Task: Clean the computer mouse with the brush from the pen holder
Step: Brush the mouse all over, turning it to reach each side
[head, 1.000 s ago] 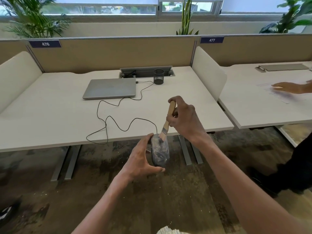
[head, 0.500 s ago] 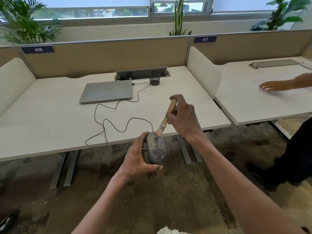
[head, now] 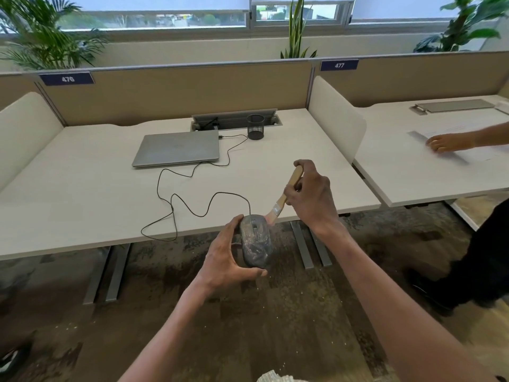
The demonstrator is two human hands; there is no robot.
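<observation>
My left hand (head: 224, 257) grips a dusty grey wired computer mouse (head: 255, 239), held in the air just in front of the desk edge with its buttons facing up. My right hand (head: 312, 195) is closed on the wooden handle of a small brush (head: 283, 198). The bristles touch the upper right edge of the mouse. The mouse's black cable (head: 192, 199) loops over the desk to the laptop. A black mesh pen holder (head: 255, 127) stands at the back of the desk and looks empty.
A shut grey laptop (head: 177, 147) lies on the white desk (head: 82, 188) behind a cable tray. White dividers flank the desk. Another person's hand (head: 447, 142) rests on papers at the neighbouring desk on the right, their dark-clothed legs nearby.
The brush has swept up from the middle of the mouse to its top right edge. The mouse is raised slightly toward the desk edge.
</observation>
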